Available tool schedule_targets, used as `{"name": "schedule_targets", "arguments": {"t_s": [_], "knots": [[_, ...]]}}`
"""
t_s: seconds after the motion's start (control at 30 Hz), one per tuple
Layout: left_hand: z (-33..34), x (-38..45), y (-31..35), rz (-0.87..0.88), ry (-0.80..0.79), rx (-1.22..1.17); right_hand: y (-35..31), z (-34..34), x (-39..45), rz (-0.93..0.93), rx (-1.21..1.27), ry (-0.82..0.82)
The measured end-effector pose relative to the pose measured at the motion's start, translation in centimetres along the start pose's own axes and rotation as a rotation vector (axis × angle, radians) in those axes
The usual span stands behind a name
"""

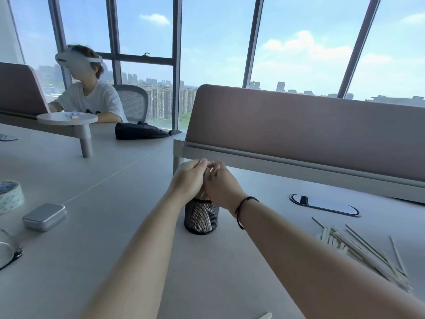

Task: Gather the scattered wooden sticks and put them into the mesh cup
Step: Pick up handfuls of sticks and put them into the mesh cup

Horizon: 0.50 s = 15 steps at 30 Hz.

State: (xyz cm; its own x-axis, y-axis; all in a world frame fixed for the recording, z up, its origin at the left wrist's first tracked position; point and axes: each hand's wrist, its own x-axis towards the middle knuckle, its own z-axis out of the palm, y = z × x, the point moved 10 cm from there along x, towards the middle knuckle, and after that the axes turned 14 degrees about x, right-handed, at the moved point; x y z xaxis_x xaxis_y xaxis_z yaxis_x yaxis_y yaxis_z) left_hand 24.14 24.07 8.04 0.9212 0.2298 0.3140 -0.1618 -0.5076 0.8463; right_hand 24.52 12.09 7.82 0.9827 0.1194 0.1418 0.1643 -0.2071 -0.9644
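Above the cup: left hand and right hand pressed together over the black mesh cup, fingers curled round a bundle of wooden sticks held upright, lower ends going down into the cup.
Cup position: upright on the grey desk, between the two forearms.
Done so far: pale sticks visible through the mesh, reaching well up the cup's wall; probably a good share already in.
Left to do: loose pile of sticks on the desk to the right, well apart from the cup; one stray stick at the near edge.
Judged progress: partway, maybe around half; exact counts not tellable.
Writing: none readable; patterned tape roll and plain metal tin at left with no legible label.
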Motion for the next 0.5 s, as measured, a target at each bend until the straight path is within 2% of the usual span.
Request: {"name": "schedule_targets", "arguments": {"t_s": [0.03,0.07,0.13,0.17,0.2,0.3,0.4,0.5], "knots": [[0.0,0.1,0.0,0.006,0.021,0.007,0.6,0.1,0.4,0.066,-0.12,-0.008],[-0.1,0.1,-0.1,0.016,0.038,0.02,0.4,0.0,0.1,0.03,-0.238,-0.02],[-0.2,0.1,-0.1,0.025,0.056,0.035,0.9,-1.0,0.4,0.096,0.076,-0.012],[-0.4,0.2,-0.1,0.027,0.068,0.037,1.1,-1.9,0.4,0.103,0.13,-0.012],[-0.7,0.2,-0.1,0.031,0.085,0.049,1.6,-2.2,0.3,0.136,0.105,-0.063],[-2.0,0.0,1.7,0.095,0.175,0.12,3.6,-4.6,-0.8,0.27,0.247,-0.056],[-3.4,-0.9,5.3,0.255,0.302,0.269,3.3,-7.8,-2.0,0.202,0.287,-0.003],[-2.0,-3.3,10.0,0.454,0.302,0.476,4.0,-10.8,-3.9,0.13,0.145,0.008]]}}
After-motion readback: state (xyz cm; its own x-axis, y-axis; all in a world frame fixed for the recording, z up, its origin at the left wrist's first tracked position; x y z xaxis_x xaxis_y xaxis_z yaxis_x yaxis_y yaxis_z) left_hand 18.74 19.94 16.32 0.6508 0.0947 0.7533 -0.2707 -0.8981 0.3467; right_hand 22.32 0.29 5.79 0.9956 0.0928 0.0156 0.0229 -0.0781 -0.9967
